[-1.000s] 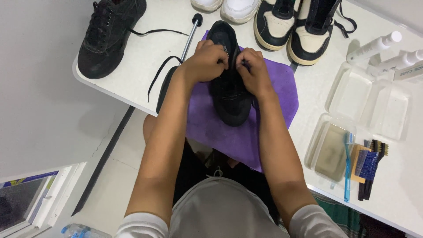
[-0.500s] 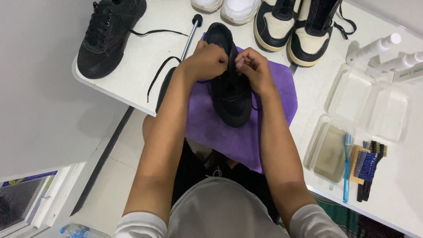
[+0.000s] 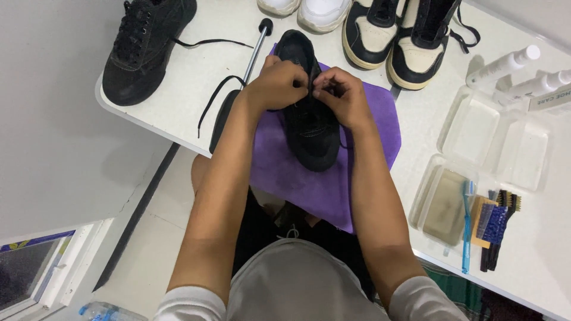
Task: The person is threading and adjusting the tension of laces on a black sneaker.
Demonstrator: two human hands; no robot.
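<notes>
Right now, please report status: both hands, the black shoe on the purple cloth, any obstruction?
Left hand and right hand both pinching laces on black lace-up shoe. Shoe lies on purple cloth. Loose black lace beside left wrist, nothing blocking.

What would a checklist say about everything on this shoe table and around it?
Surface: white table, partly covered by a purple cloth.
Job's things: black shoe lying on the cloth.
Clutter: another black shoe, white shoes, black-and-cream high-tops, spray bottles, clear open box, blue toothbrush, brushes.
Grippers: left hand and right hand both pinching at the shoe's lace area.
Cables: nothing seen; a loose black lace and a metal rod.
Surroundings: pale floor, plastic bottle.
</notes>
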